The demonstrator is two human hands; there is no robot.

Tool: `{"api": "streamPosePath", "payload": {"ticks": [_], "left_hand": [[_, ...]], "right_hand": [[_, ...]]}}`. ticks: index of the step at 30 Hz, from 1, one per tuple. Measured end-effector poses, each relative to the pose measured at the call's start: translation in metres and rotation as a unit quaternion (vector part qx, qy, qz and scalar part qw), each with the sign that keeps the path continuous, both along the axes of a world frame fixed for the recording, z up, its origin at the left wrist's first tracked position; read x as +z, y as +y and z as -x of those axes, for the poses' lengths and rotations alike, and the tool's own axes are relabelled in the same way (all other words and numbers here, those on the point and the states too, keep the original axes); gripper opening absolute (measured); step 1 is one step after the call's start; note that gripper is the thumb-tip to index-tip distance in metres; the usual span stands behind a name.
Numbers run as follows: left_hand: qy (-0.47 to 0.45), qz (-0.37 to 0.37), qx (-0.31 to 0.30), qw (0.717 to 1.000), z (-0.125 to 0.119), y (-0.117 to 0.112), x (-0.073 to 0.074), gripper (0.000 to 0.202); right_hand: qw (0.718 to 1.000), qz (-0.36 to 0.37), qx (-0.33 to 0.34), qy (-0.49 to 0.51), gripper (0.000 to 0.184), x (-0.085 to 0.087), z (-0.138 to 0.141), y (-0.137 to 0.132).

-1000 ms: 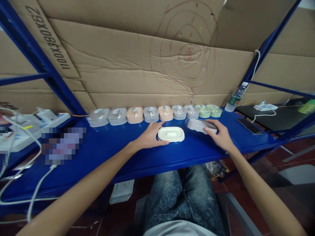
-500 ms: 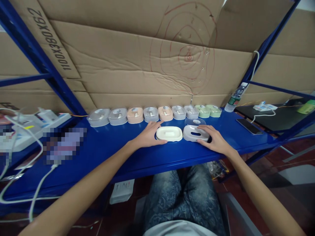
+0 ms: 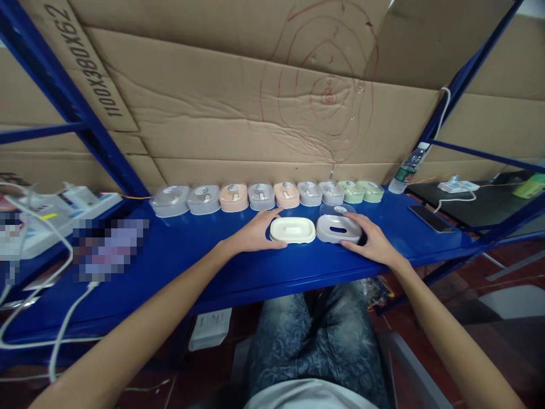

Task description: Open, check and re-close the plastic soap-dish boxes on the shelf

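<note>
Two oval plastic boxes lie side by side on the blue shelf. My left hand curls around the left end of the cream box. My right hand holds the right end of the grey box, which has a slot in its top. A clear lid lies just behind the grey box. Both hands rest on the shelf surface.
A row of several closed boxes, grey, peach and green, lines the back against cardboard. A water bottle and a phone sit at the right. Power strips and white cables lie at the left.
My right hand turned the grey box over and set it flat beside the cream box a second ago. Over the last half second nothing has visibly moved.
</note>
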State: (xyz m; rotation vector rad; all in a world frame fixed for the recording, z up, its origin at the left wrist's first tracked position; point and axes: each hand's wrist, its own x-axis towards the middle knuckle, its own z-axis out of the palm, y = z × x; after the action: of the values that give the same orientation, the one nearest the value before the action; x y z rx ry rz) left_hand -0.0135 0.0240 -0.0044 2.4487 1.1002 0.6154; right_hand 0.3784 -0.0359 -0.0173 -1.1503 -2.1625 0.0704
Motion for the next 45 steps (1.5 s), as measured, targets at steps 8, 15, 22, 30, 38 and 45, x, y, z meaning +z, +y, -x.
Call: {"api": "streamPosePath", "payload": {"ticks": [8,15,22,30,38,45], "left_hand": [[-0.015,0.004,0.004,1.0,-0.002,-0.001,-0.001,0.112],[-0.052,0.022,-0.001,0.998,-0.01,-0.005,-0.005,0.127],[-0.054,0.016,-0.004,0.998,-0.01,-0.003,-0.01,0.143],[-0.041,0.009,-0.01,0.999,-0.009,-0.001,-0.012,0.133],[-0.033,-0.012,-0.01,0.999,-0.009,-0.003,-0.011,0.126],[-0.024,-0.022,-0.021,0.999,-0.01,-0.004,-0.009,0.115]], "right_hand": [[0.997,0.038,-0.038,0.059,0.07,-0.001,-0.003,0.004],[0.972,0.065,-0.011,0.227,0.062,-0.005,0.027,0.015],[0.988,0.034,0.099,0.113,0.064,0.007,0.1,0.028],[0.991,0.019,0.108,0.071,0.066,0.004,0.102,0.026],[0.994,0.007,0.104,0.028,0.068,0.002,0.109,0.025],[0.995,0.011,0.099,0.013,0.075,0.005,0.105,0.023]]}}
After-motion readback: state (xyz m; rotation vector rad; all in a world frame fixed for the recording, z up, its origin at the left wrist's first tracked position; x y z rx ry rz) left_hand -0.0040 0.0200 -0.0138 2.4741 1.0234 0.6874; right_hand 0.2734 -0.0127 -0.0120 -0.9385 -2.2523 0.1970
